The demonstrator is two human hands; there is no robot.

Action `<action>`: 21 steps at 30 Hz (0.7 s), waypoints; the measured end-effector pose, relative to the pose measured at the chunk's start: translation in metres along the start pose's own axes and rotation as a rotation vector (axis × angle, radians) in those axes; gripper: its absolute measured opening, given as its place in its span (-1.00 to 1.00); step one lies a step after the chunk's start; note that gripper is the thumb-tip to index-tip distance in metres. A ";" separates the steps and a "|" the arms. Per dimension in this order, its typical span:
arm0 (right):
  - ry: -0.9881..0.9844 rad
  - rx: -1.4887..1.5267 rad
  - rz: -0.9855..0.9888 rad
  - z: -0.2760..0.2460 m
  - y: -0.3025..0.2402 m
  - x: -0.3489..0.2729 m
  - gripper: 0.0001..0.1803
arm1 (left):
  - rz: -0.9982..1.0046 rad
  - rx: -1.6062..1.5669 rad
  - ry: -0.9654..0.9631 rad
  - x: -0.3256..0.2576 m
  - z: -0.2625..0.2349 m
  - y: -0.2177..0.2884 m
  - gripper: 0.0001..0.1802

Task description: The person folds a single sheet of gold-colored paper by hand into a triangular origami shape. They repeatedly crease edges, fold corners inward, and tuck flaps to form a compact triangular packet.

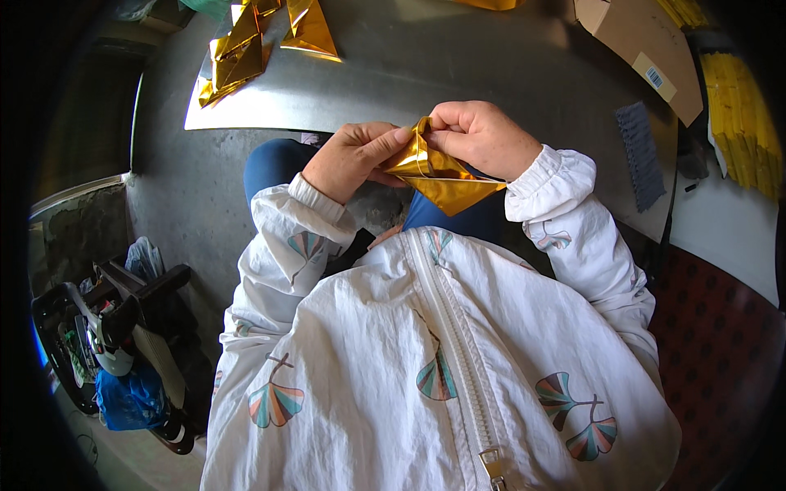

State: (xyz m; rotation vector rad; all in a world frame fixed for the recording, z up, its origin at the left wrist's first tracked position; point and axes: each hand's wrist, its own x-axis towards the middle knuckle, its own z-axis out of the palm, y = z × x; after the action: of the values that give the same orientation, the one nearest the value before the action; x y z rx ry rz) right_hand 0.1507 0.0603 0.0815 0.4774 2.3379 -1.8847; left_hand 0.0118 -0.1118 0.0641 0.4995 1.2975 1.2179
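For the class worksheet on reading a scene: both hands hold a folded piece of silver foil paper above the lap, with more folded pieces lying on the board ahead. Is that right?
Not quite: the paper is gold, not silver. The head view shows the left hand and right hand holding a folded piece of gold foil paper above the lap, with more folded gold pieces lying on the board ahead.

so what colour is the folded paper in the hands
Shiny gold. The folded paper, pinched between the left hand and right hand, shows best in the head view.
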 end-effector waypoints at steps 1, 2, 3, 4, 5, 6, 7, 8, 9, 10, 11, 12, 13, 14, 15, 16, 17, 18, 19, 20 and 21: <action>-0.014 0.005 0.002 0.000 0.000 0.000 -0.86 | -0.024 0.011 -0.021 0.001 -0.002 0.000 -0.59; -0.026 0.010 0.004 -0.001 0.001 0.000 -0.86 | -0.019 0.005 -0.063 0.002 -0.005 0.001 -0.60; -0.034 0.004 0.015 0.000 0.001 -0.001 -0.87 | -0.058 0.028 -0.060 0.002 -0.006 0.001 -0.61; -0.037 0.015 0.008 0.000 0.002 -0.001 -0.87 | -0.032 -0.010 -0.089 0.002 -0.006 0.001 -0.62; -0.036 0.014 0.008 0.001 0.002 -0.002 -0.87 | -0.049 -0.021 -0.072 0.002 -0.006 0.001 -0.63; -0.035 0.012 0.008 0.001 0.003 -0.002 -0.87 | -0.064 -0.033 -0.051 0.002 -0.005 0.001 -0.63; -0.035 0.018 0.002 0.002 0.003 -0.002 -0.87 | -0.079 -0.026 -0.036 0.001 -0.005 0.002 -0.64; -0.035 0.024 -0.005 0.003 0.003 -0.001 -0.87 | -0.093 -0.022 -0.017 0.001 -0.004 0.003 -0.65; -0.032 0.014 0.009 0.003 0.003 -0.001 -0.87 | -0.105 -0.016 0.001 0.000 -0.004 0.004 -0.65; -0.048 0.040 -0.003 0.002 0.003 0.000 -0.87 | -0.107 -0.006 -0.013 0.001 -0.004 0.005 -0.65; -0.062 0.052 0.008 0.001 0.003 0.000 -0.87 | -0.109 0.004 -0.028 0.002 -0.005 0.007 -0.65; -0.074 0.058 0.018 0.000 0.003 0.000 -0.86 | -0.114 0.021 -0.032 0.003 -0.005 0.007 -0.65; -0.082 0.063 0.034 -0.001 0.003 0.000 -0.86 | -0.108 0.021 -0.034 0.003 -0.005 0.007 -0.65; -0.087 0.062 0.048 -0.002 0.002 0.001 -0.85 | -0.103 0.030 -0.025 0.003 -0.005 0.006 -0.66; -0.092 0.061 0.062 -0.002 0.002 0.001 -0.84 | -0.099 0.038 -0.016 0.004 -0.004 0.006 -0.66; -0.091 0.053 0.063 -0.002 0.001 0.002 -0.84 | -0.088 0.054 -0.015 0.004 -0.004 0.005 -0.67; -0.089 0.044 0.064 -0.002 0.001 0.002 -0.83 | -0.077 0.070 -0.014 0.005 -0.003 0.005 -0.67; -0.088 0.033 0.065 -0.001 0.001 0.003 -0.82 | -0.079 0.099 0.005 0.006 -0.003 0.005 -0.68; -0.088 0.045 0.070 -0.001 0.001 0.003 -0.82 | -0.056 0.110 0.011 0.005 -0.002 0.005 -0.69; -0.087 0.054 0.074 0.000 0.001 0.004 -0.82 | -0.046 0.133 0.034 0.005 -0.001 0.005 -0.70; -0.082 0.051 0.090 0.000 0.001 0.005 -0.82 | -0.040 0.146 0.059 0.005 0.001 0.005 -0.70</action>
State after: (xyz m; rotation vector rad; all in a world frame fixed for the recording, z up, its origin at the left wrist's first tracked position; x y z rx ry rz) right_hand 0.1467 0.0614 0.0793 0.4925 2.1838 -1.8903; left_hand 0.0099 -0.1058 0.0663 0.5433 1.4470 1.1169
